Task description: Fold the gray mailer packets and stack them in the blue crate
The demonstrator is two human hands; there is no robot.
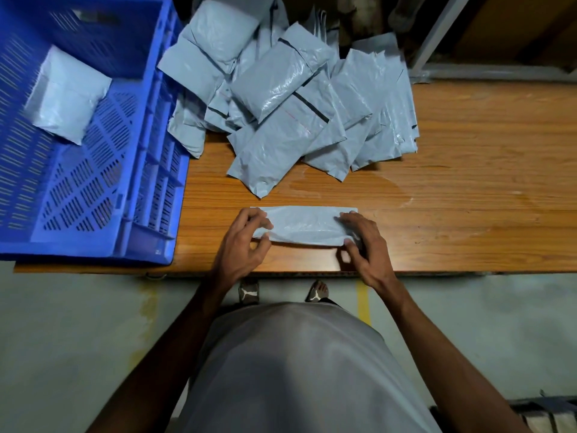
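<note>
A gray mailer packet [304, 225] lies flat near the table's front edge, folded into a long narrow strip. My left hand [242, 245] pinches its left end and my right hand [363, 245] grips its right end. Behind it, a loose pile of gray mailer packets [290, 98] covers the back middle of the table. The blue crate [150, 170] stands at the left, with a folded gray packet [70, 95] lying inside it near the far left corner.
The wooden table [468, 189] has bare surface to the right of the pile. A metal frame [437, 35] rises at the back right. My feet [317, 292] stand on the floor just below the table's front edge.
</note>
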